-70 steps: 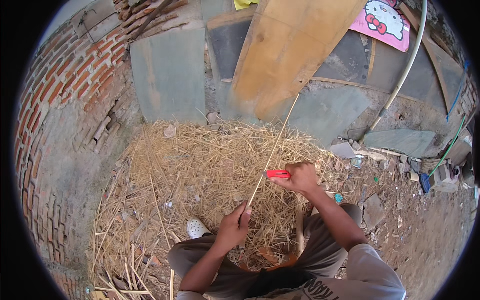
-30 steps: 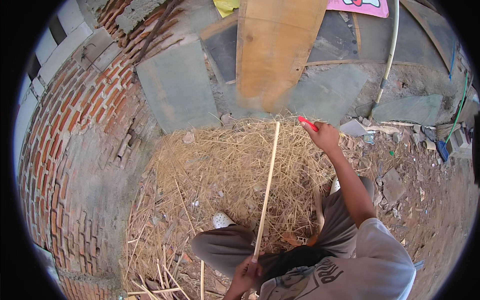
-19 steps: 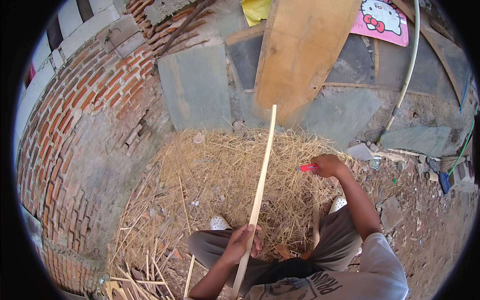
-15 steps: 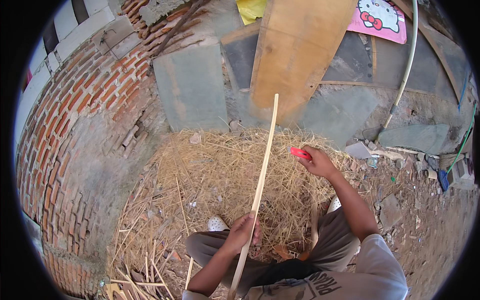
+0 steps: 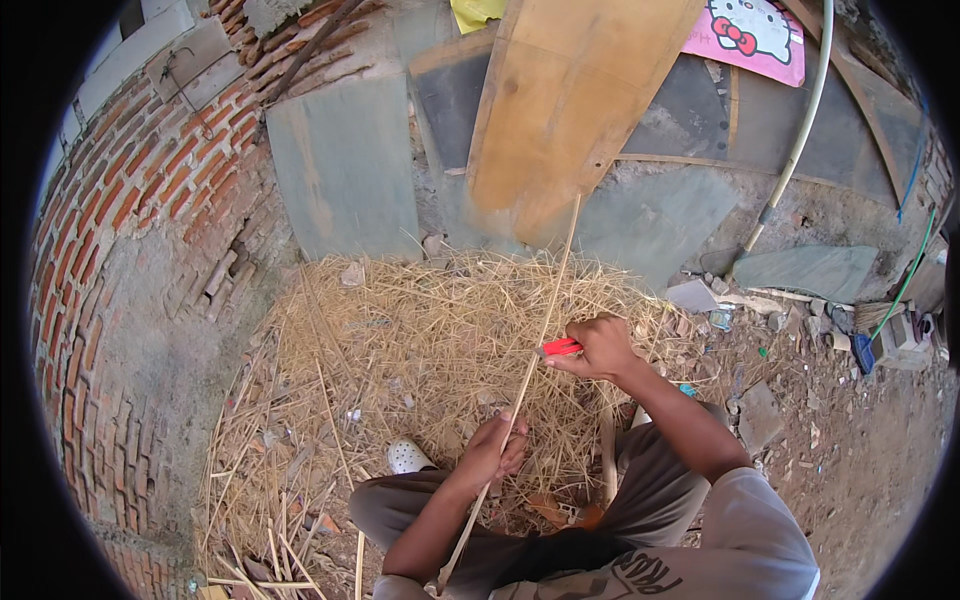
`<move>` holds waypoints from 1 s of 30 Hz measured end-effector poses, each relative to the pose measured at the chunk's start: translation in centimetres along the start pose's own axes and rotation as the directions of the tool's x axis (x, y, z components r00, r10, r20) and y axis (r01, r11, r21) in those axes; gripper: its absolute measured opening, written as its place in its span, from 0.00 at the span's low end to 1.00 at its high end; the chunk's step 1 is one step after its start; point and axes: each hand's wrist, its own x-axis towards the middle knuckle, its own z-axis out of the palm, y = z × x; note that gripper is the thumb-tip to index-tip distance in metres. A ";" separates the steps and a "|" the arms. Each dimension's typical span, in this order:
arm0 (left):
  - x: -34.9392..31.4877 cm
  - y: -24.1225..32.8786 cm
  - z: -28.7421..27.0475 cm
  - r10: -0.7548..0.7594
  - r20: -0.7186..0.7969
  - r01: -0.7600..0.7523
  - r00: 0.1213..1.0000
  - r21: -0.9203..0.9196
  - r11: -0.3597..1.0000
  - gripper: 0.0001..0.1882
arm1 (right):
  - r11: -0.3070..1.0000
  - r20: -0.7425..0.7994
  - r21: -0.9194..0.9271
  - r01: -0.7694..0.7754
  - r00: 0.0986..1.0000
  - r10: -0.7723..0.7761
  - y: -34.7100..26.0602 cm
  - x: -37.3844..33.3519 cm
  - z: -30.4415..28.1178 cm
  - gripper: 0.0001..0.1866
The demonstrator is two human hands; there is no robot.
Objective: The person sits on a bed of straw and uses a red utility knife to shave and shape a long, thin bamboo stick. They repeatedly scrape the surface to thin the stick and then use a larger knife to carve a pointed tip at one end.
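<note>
Strip: slanted over the straw pile, tip showing past its far edge!
Left hand: fingers curled round it, nearer the body!
Right hand: gripped the red cutter, blade at the strip!

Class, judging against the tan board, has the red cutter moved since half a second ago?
Yes: the red cutter has moved down the view, farther from the tan board, toward the person's knees.

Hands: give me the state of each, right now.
Left hand: closed, holding the strip.
Right hand: closed, holding the red cutter.
</note>
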 end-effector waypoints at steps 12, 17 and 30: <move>-4.5 -1.5 1.8 -0.011 -0.064 0.012 0.998 0.006 1.000 0.20 | 1.000 -0.034 -0.020 0.008 0.999 -0.009 -1.4 -0.2 0.7 0.34; -7.5 -3.0 3.1 -0.102 -0.090 0.094 0.991 -0.089 0.992 0.20 | 0.989 0.043 -0.042 -0.139 0.989 0.141 0.6 -1.0 1.6 0.35; -11.5 -1.1 7.4 0.252 -0.243 -0.288 0.937 -0.125 0.949 0.20 | 0.989 0.075 0.105 -0.102 0.993 0.094 -2.9 -2.6 1.6 0.33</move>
